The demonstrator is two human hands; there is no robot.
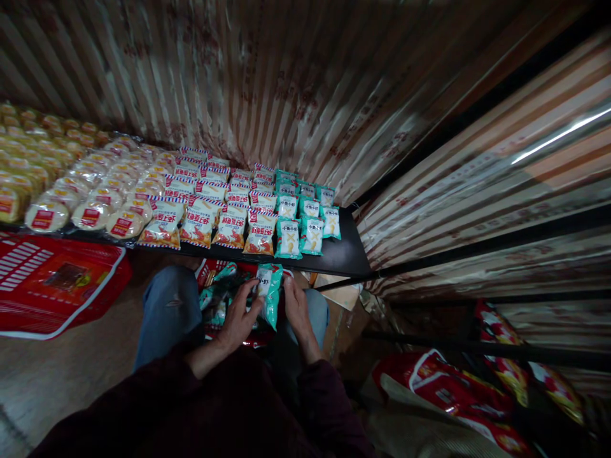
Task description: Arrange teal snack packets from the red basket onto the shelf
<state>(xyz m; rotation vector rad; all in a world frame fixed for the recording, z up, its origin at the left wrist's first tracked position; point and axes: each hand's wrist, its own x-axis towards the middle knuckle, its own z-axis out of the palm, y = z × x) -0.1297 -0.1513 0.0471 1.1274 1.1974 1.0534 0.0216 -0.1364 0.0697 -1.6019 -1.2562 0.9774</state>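
Note:
My left hand (240,320) and my right hand (296,310) are together just below a black shelf (344,254), over my knees. Both grip small teal snack packets (270,289), held upright between them; the fingers are curled around the packets. More teal packets lie under the hands in a red bag (214,296) between my legs. On the shelf above, teal packets (305,219) stand in rows at the right end, beside rows of red-and-white snack bags (210,203).
Round pale packaged cakes (90,191) and yellow packets (23,159) fill the shelf's left part. A red plastic crate (52,283) lies on the floor at left. Striped foil sheeting (477,178) covers the walls. Red bags (453,388) sit at lower right near a cardboard box (334,292).

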